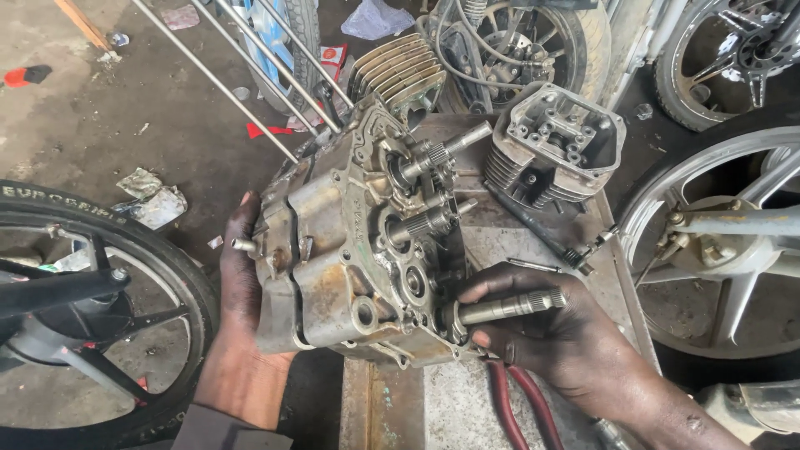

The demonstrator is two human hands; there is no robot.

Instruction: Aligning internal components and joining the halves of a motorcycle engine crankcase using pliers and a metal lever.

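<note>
While the head camera looks straight down, the left hand (pixel 242 283) lies flat and spread against the outer side of a grimy engine crankcase (pixel 333 258), fingers wrapped over its left edge near a short stub, bracing it where it rests on the near-left corner of a worn metal bench (pixel 517 250). The right hand (pixel 542 333) closes thumb and fingers around a splined steel shaft (pixel 508 307) that sticks out of the case's lower right bore, gripping it along its length. To do this well, I judge the shaft should be kept square to its bore and worked gently, with the left palm taking the counter-force so the case does not slide off the bench edge, since part of it overhangs. Two more splined gear shafts (pixel 433 187) project from the case above and sit close to the right knuckles, so they could snag a careless wrist. Behind the case stand a finned cylinder (pixel 400 71) and, to the right, a finned cylinder head (pixel 554 142), both near but apart from the hands. A slim tool (pixel 533 267) lies on the bench just above the right hand, and red-handled pliers (pixel 521 408) lie below it. Motorcycle wheels (pixel 100 308) crowd both sides, narrowing elbow room.
</note>
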